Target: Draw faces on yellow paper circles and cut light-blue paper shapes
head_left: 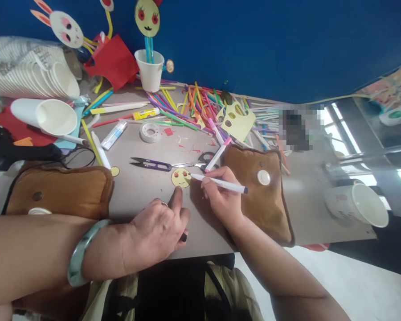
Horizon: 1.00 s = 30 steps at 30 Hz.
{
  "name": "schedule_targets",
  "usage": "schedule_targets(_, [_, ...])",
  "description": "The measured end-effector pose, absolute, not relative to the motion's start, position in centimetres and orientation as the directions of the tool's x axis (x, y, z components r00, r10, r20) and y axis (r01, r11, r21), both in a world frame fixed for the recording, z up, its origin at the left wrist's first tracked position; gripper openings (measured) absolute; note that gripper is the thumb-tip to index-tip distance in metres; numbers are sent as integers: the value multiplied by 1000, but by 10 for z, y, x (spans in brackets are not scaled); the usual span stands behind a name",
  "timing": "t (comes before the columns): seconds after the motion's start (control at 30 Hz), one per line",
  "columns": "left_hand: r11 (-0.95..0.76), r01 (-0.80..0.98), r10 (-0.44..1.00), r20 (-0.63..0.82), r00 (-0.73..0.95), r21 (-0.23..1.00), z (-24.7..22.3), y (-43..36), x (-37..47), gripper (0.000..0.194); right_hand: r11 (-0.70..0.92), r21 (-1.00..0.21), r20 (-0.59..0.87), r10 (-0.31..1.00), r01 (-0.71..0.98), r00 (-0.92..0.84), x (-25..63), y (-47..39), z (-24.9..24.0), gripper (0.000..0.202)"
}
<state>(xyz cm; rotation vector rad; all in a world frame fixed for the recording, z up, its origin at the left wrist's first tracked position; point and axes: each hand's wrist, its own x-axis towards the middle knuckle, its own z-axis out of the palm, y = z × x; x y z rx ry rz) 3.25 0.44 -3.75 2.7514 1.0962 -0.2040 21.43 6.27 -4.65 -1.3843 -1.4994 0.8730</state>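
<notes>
A small round yellow paper face [181,178], with red eyes, lashes and a mouth drawn on it, lies flat on the table. At its lower edge, the index finger of my left hand [157,232] presses it down. That hand's other fingers are curled round a pen cap [183,237], of which only the black end shows. Pinched in my right hand [222,196] is a white marker [225,183], its tip at the face's right eye. Just behind the face lie purple-handled thread snips [150,163] and black-handled scissors [203,161]. A pink-capped marker [218,154] rests across the scissors.
Brown cushions [257,196] [60,189] lie on both sides. Behind are a tape roll [150,133], a glue stick [146,113], coloured sticks [194,104] and cut yellow paper [239,122]. Paper cups [150,71] [357,203] stand back left and right. A glue gun [23,149] lies left.
</notes>
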Motion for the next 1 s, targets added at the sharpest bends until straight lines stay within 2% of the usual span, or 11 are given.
schedule_targets(0.17, [-699, 710, 695, -153, 703, 85, -39, 5, 29, 45, 168, -923, 204, 976, 346, 72, 219, 60, -46, 10])
schedule_targets(0.4, [-676, 727, 715, -129, 687, 122, -35, 10, 31, 47, 234, -863, 287, 957, 447, 52, 219, 61, -40, 10])
schedule_targets(0.7, [-682, 723, 704, -170, 690, 109, -27, 13, 32, 50, 193, -901, 225, 974, 389, 39, 218, 61, -41, 10])
schedule_targets(1.0, [-665, 737, 720, -159, 676, 123, -27, 11, 32, 49, 269, -838, 299, 954, 474, -14, 218, 61, -38, 10])
